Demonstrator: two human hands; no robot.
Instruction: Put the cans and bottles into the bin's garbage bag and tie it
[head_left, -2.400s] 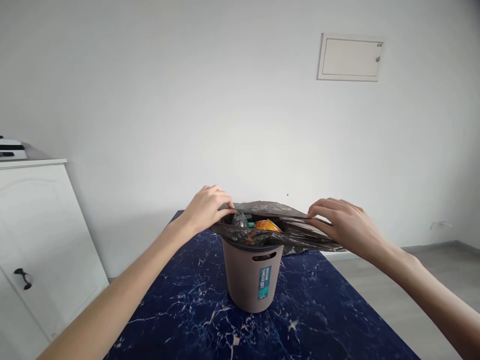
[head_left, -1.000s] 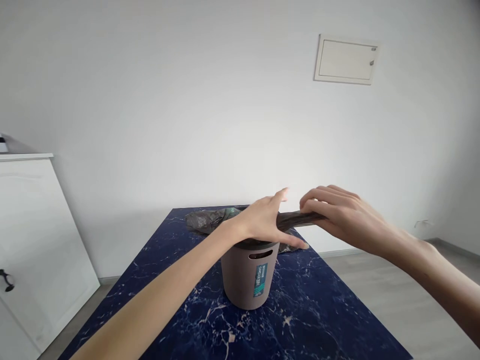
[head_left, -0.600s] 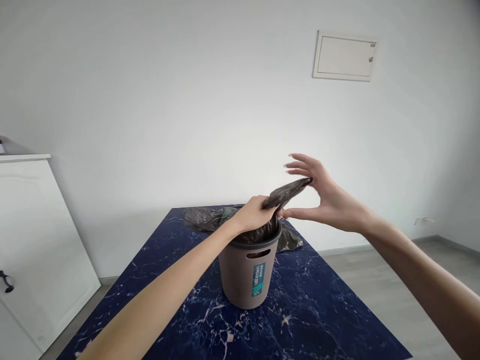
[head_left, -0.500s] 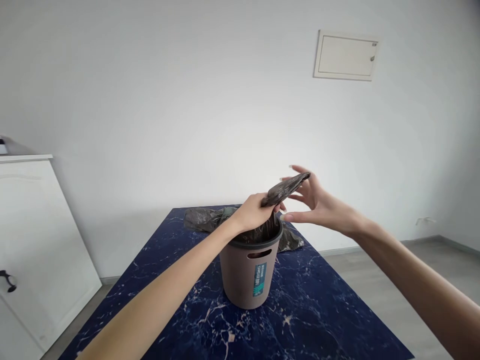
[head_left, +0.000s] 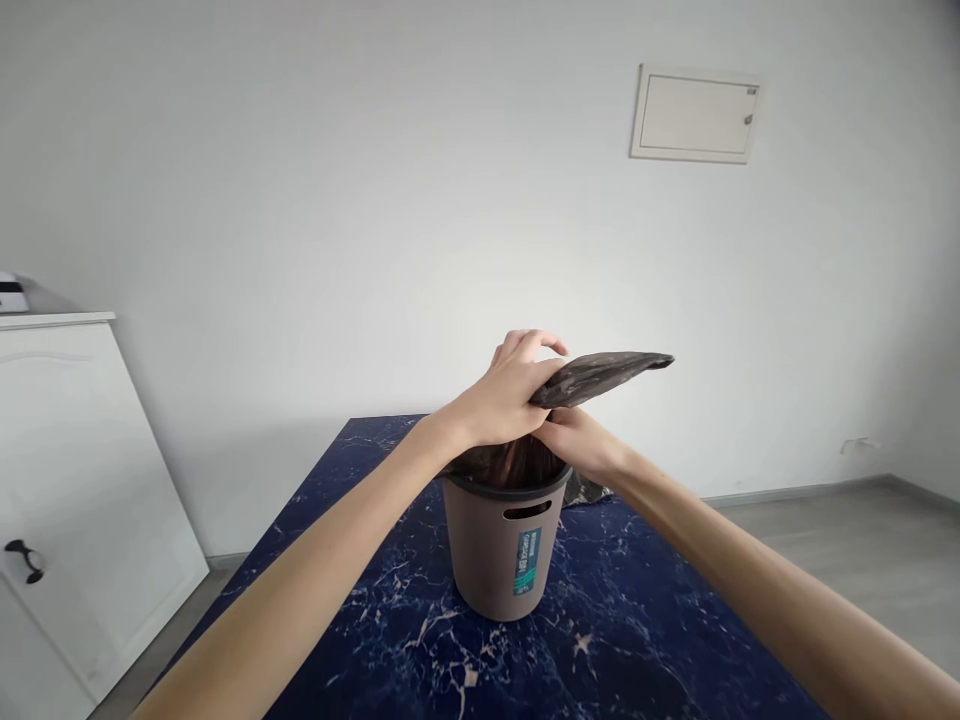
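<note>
A brownish-grey garbage bin [head_left: 499,560] with a dark rim, a handle slot and a teal label stands upright on the dark blue marbled table. A dark, see-through garbage bag [head_left: 611,376] lines it, its gathered top twisted up above the rim and sticking out to the right. My left hand [head_left: 506,390] is over the bin, thumb side against the gathered neck of the bag, its other fingers curled upward. Just below and to the right, my right hand [head_left: 581,440] closes around the bag's neck, with its fingertips hidden behind the left hand and the plastic.
Behind the bin to the right lies more dark plastic [head_left: 586,490] on the marbled table [head_left: 420,640]. A white cabinet [head_left: 67,480] with a black handle stands at the left. The pale wall behind carries a white panel box [head_left: 697,115].
My right hand has moved left and down from its open pose onto the bag's neck. The left hand has risen slightly with fingers lifted, and the bag's top now points farther right.
</note>
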